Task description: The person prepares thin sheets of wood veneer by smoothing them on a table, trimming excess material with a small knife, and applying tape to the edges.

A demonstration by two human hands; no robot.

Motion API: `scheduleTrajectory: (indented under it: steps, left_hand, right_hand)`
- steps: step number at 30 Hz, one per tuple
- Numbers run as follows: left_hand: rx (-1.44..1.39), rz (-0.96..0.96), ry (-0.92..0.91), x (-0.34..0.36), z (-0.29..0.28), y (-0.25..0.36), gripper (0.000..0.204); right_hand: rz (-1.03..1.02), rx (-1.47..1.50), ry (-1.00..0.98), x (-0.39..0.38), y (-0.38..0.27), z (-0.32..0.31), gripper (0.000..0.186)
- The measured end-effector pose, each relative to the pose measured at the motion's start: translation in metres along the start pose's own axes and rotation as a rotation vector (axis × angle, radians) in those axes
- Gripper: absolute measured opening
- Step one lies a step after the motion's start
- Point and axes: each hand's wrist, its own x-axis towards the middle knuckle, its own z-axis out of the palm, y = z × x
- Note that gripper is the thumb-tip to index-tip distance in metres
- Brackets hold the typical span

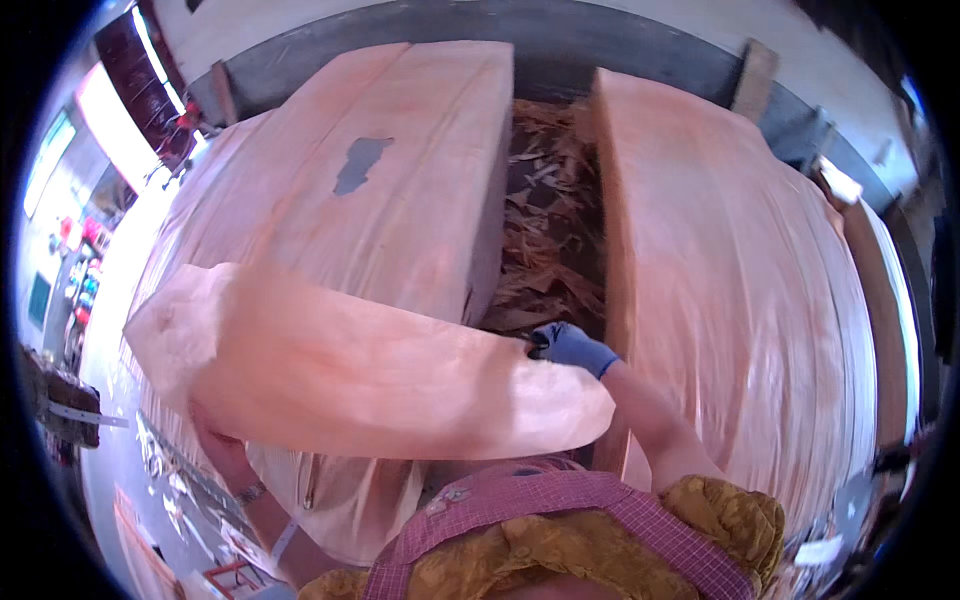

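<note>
i have the left hand [221, 443] under the pale sheet [390, 375], fingers hidden, so i cannot tell its grip. the sheet spans the near part of the left stack [430, 210]; my gloved right hand [566, 347] pinches its far edge. scraps [545, 225] lie right of the left stack, the right stack [720, 260] past them.

Right hand [570, 347] curled, arms [655, 425] spread apart

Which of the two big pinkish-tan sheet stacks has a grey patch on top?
The left-hand pinkish-tan stack of thin sheets: an irregular grey patch marks its top; the right-hand pinkish-tan stack shows none.
</note>
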Motion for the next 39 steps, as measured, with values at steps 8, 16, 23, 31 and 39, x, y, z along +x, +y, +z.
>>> scheduleTrajectory:
  steps: [8, 16, 23, 31, 39]
  left_hand:
    - [-0.275, -0.178, 0.31, -0.013, -0.021, -0.159, 0.047]
    - [-0.366, -0.295, 0.593, 0.066, 0.095, -0.282, 0.046]
    - [-0.469, -0.24, 0.985, 0.172, 0.158, -0.337, 0.045]
    - [-0.386, -0.348, 1.071, 0.287, 0.225, -0.455, 0.027]
    - [-0.207, -0.29, 1.55, 0.331, 0.246, -0.446, 0.011]
  right_hand:
    - [-0.21, -0.217, -0.058, 0.299, 0.084, -0.139, 0.04]
    - [-0.312, -0.513, -0.142, 0.548, 0.075, -0.243, 0.036]
    - [-0.535, -0.682, -0.213, 0.789, 0.02, -0.233, 0.034]
    - [-0.865, -0.545, -0.298, 1.003, -0.068, -0.158, 0.032]
    - [-0.886, -0.434, -0.059, 1.036, 0.013, -0.147, 0.043]
